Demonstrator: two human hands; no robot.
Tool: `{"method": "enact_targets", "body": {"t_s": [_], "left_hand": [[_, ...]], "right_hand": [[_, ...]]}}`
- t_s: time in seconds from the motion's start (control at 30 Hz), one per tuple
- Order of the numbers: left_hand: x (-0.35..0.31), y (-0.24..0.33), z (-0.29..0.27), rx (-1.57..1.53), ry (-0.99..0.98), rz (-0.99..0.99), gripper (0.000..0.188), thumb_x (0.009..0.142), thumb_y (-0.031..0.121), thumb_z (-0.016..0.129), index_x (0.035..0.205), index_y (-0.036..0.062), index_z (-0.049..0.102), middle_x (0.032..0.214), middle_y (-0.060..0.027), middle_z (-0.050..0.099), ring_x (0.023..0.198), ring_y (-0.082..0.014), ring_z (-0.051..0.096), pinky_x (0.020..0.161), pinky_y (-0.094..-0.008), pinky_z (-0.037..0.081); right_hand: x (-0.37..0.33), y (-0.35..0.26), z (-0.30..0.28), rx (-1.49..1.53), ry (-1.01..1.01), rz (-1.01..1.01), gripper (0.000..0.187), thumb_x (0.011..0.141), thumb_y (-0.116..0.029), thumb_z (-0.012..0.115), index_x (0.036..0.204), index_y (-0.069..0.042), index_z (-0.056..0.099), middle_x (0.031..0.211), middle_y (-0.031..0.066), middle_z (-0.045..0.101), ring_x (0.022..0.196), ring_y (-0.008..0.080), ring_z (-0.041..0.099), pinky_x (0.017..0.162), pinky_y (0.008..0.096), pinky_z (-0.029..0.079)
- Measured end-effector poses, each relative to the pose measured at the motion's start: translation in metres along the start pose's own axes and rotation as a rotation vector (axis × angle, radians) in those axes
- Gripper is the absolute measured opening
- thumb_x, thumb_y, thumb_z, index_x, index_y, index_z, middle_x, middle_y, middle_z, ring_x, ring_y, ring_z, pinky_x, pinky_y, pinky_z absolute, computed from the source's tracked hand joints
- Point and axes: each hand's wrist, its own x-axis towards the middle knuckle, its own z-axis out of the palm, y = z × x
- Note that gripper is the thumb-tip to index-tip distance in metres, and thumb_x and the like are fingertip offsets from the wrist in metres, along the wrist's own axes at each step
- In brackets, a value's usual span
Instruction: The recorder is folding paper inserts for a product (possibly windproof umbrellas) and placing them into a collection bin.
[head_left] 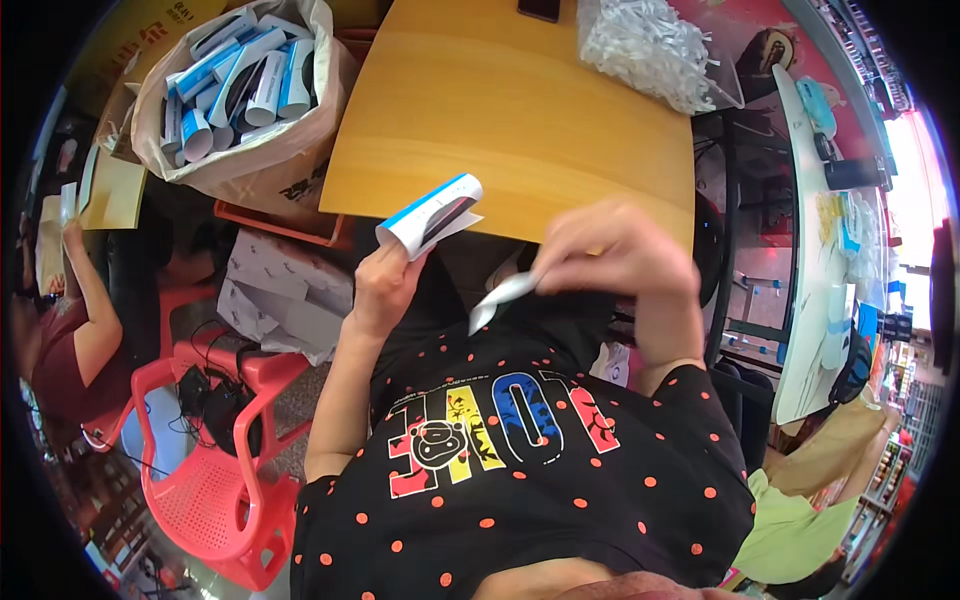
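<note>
My left hand (383,283) holds up a small folded white and blue paper box (432,214) at the near edge of the wooden table (510,120). My right hand (610,255) is blurred and pinches a thin white strip (500,298) that hangs down toward my lap. The two hands are a short way apart, left of and below the table's front edge. My black dotted shirt fills the lower part of the view.
A brown bag (262,165) full of several white and blue boxes stands at the left. A clear bag of white pieces (650,45) lies on the table's far right. A red plastic chair (215,470) stands at lower left, and another person (70,330) sits beyond it.
</note>
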Motion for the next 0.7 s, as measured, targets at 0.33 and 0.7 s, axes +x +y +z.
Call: {"method": "enact_targets", "body": {"t_s": [0.33, 0.7], "left_hand": [[0.026, 0.017, -0.009, -1.269, 0.269, -0.757, 0.023, 0.089, 0.010, 0.057, 0.101, -0.0085, 0.061, 0.091, -0.0199, 0.068, 0.076, -0.0268, 0.070, 0.070, -0.0311, 0.057], [0.036, 0.010, 0.004, -1.310, 0.284, -0.802, 0.022, 0.091, 0.010, 0.056, 0.106, -0.0067, 0.058, 0.095, -0.0198, 0.067, 0.079, -0.0280, 0.070, 0.071, -0.0338, 0.059]], "right_hand": [[0.007, 0.107, -0.230, -0.498, 1.051, 0.091, 0.027, 0.089, -0.020, 0.062, 0.107, 0.001, 0.065, 0.083, -0.0001, 0.062, 0.076, 0.0094, 0.054, 0.069, 0.0225, 0.042], [0.042, 0.092, 0.052, 0.071, 0.809, 0.092, 0.012, 0.078, 0.000, 0.071, 0.089, 0.000, 0.067, 0.081, -0.0015, 0.055, 0.065, 0.0044, 0.043, 0.059, 0.0198, 0.037]]}}
